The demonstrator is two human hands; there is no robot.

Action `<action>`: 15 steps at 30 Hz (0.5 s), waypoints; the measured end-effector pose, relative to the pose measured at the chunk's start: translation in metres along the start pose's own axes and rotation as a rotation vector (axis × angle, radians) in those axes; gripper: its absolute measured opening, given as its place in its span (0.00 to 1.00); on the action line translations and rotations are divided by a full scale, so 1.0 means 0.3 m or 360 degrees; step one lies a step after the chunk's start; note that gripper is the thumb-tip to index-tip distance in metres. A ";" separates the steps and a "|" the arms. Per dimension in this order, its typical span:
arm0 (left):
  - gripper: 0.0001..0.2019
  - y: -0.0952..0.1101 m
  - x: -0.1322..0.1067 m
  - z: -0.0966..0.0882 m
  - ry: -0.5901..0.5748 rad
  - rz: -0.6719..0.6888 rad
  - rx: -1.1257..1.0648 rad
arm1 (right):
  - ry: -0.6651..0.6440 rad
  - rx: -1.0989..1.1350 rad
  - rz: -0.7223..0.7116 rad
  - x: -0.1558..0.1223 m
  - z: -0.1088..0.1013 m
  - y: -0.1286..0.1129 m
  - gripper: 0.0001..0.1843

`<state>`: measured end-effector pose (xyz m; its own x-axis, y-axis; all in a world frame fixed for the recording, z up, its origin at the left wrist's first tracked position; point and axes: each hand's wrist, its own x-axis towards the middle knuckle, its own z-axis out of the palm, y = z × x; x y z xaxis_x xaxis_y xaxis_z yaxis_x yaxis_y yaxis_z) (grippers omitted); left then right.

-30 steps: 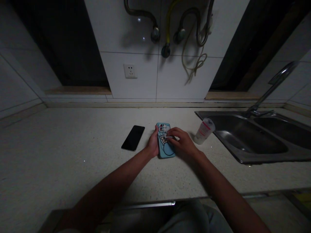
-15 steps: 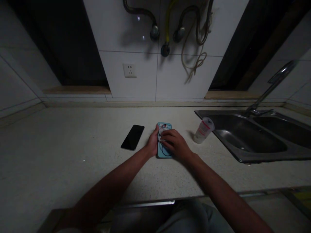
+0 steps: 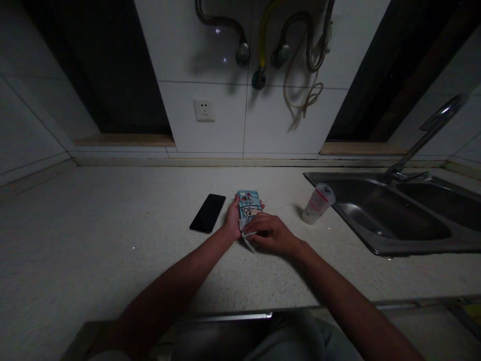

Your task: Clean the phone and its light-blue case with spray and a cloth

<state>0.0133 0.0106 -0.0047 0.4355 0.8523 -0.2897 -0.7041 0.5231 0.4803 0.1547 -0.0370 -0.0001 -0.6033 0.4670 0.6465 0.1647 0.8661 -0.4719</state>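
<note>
Case [image 3: 251, 203]: blue, printed side up, over the counter [image 3: 150, 210], held in the left hand [image 3: 233, 218].
Change: half a second ago the right hand [image 3: 272, 233] covered its middle; now that hand sits lower, toward 5 o'clock, and more of the upper print shows.
Meaning: contact, I judge, has passed to the lower end, though the fingers hide just where it is touched.
Left grip: closed round it, palm at 8 o'clock, fingertips showing past the edge at 3.
Right grip: thumb and fingers pinching a white tissue [image 3: 242, 224], a strip dangling toward 6.
Phone [image 3: 207, 213]: flat at 9 o'clock, apart.
Cup [image 3: 317, 204]: at 3 o'clock, beside the sink [image 3: 406, 248].
</note>
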 end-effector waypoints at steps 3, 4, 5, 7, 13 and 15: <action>0.31 0.006 0.006 -0.009 -0.0032 -0.0013 -0.0053 | -0.0017 -0.0084 0.0027 0.001 -0.006 -0.005 0.04; 0.31 0.007 0.006 -0.010 -0.0051 -0.0017 -0.0074 | -0.0022 -0.0148 0.0040 -0.001 -0.009 -0.003 0.03; 0.31 0.007 0.006 -0.010 -0.0072 -0.0024 -0.0089 | -0.0029 -0.0219 0.0059 -0.003 -0.014 0.000 0.02; 0.33 0.007 0.004 -0.007 -0.0114 -0.0050 -0.0110 | -0.0025 -0.0378 0.0118 -0.010 -0.026 0.013 0.02; 0.31 -0.005 0.003 0.002 -0.0213 -0.0158 -0.0026 | 0.0170 -0.0711 0.0557 -0.047 -0.056 0.075 0.03; 0.28 -0.016 0.006 -0.001 -0.0209 -0.0161 0.0086 | 0.0343 -0.0687 0.0705 -0.054 -0.055 0.093 0.02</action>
<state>0.0174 0.0095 -0.0078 0.5745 0.7855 -0.2301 -0.6235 0.6021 0.4987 0.1821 -0.0176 -0.0139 -0.2440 0.7824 0.5730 0.6874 0.5563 -0.4669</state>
